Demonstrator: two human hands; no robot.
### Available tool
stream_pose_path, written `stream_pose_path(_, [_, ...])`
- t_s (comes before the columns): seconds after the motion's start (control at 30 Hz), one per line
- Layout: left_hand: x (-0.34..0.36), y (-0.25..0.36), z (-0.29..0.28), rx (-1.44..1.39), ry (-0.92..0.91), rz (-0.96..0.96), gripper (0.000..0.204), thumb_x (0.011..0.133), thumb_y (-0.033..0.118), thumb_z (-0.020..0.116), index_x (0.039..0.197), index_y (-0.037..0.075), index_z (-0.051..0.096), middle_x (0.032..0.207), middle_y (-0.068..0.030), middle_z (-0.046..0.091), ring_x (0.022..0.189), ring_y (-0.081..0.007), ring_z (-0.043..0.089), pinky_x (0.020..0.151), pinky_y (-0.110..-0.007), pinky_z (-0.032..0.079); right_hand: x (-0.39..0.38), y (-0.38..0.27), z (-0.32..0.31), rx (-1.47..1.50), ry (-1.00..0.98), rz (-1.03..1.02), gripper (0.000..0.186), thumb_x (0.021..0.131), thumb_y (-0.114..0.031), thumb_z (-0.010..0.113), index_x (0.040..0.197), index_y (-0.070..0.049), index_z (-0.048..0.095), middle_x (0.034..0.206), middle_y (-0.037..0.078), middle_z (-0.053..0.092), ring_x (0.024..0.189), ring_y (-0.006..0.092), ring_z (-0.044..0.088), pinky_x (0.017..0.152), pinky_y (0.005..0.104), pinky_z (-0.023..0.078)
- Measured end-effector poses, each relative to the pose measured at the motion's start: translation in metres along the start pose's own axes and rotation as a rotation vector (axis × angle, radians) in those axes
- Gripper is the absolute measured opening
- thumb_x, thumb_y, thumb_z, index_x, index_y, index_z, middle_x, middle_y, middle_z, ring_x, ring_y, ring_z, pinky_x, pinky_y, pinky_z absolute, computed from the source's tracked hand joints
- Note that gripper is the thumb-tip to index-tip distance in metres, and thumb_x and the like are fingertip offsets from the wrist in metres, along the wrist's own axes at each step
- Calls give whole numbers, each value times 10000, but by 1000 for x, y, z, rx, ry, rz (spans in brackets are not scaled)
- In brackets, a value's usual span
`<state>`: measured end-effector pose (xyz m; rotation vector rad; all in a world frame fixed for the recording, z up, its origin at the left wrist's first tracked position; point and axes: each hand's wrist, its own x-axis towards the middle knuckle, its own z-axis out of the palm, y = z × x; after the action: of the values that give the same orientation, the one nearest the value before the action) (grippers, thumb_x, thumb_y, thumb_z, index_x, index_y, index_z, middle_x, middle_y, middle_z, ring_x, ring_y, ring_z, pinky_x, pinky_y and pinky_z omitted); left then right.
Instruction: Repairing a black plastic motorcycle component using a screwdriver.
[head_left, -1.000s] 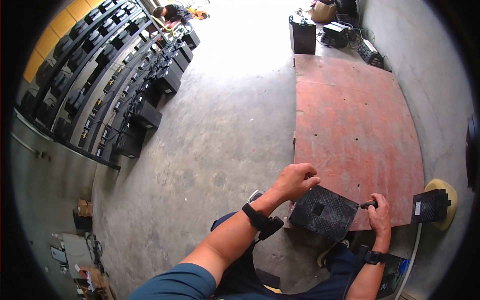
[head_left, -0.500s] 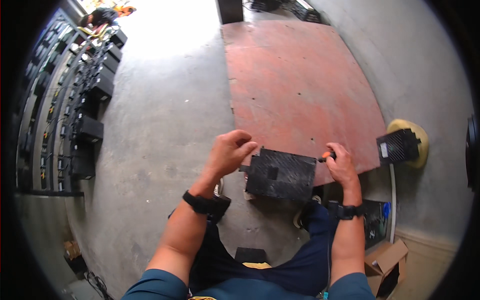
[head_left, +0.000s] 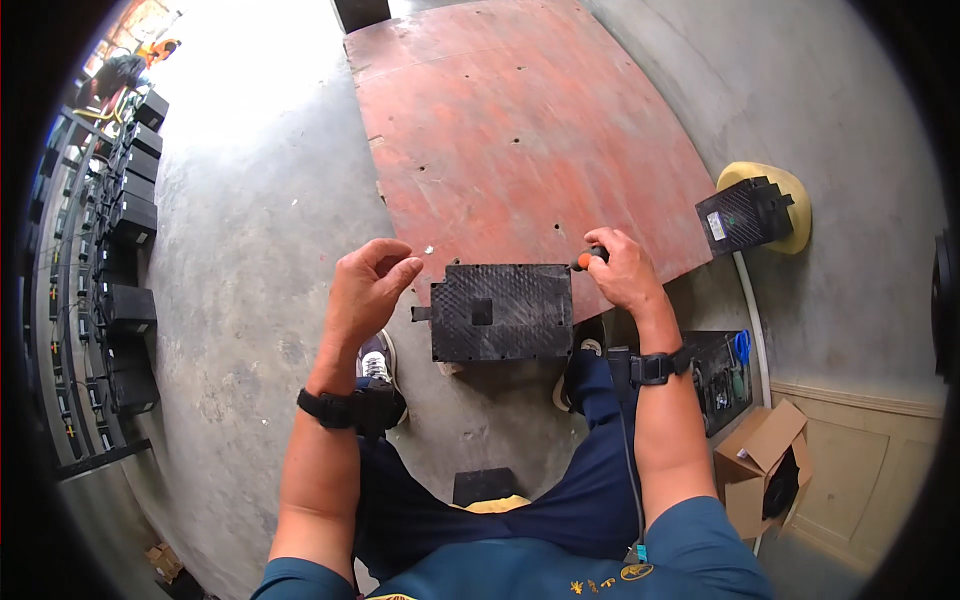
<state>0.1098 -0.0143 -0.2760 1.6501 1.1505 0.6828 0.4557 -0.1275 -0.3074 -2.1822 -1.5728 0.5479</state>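
Observation:
A black rectangular case (head_left: 520,318) with a ribbed top, a small square recess and a tab on its left side lies in front of me, raised above the floor. My right hand (head_left: 628,272) is closed round a short orange-and-black screwdriver (head_left: 592,258), whose tip end is at the case's far right corner. Off the case's far left corner is my left hand (head_left: 372,285), apart from it. Its thumb and fingers curl together in a pinch, and whatever they hold, if anything, is too small to make out.
Beyond the case lies a large reddish board (head_left: 520,140). A similar black case (head_left: 745,215) sits on a yellow stool (head_left: 790,185) at right. Near my right knee are a dark tool tray (head_left: 722,375) and an open cardboard box (head_left: 762,450). Racks (head_left: 80,330) line the left.
The whole view has shifted, bringing the scene lower-left. My left hand has drawn farther from the case's left corner. My right hand, still holding the screwdriver, is now at the far right corner.

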Motion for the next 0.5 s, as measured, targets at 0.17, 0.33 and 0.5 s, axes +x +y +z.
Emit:
stream_pose_path(0.17, [0,-1,-1,13,-4,-4,213,922,146,748,1010,-41,696,863,-41,713,809,-91,643,719,-261,533,3,-5,1,21,-70,154,344,869,-267,640,1147,-66,669,1127,197,686,1081,378,647,905,461,515])
stream_pose_path(0.33, [1,0,-3,29,-4,6,212,916,146,751,1010,-37,697,867,-54,720,814,-98,653,721,-264,536,-1,-6,1,-33,81,-22,367,885,-338,662,1146,-80,671,1134,189,687,1084,372,648,908,467,513])
stream_pose_path(0.5, [1,2,1,42,-1,-12,202,915,133,748,1011,-37,697,871,-54,719,823,-106,663,729,-267,543,0,4,3,-44,12,31,390,883,-384,674,1150,-99,673,1153,164,687,1095,362,647,914,465,514])
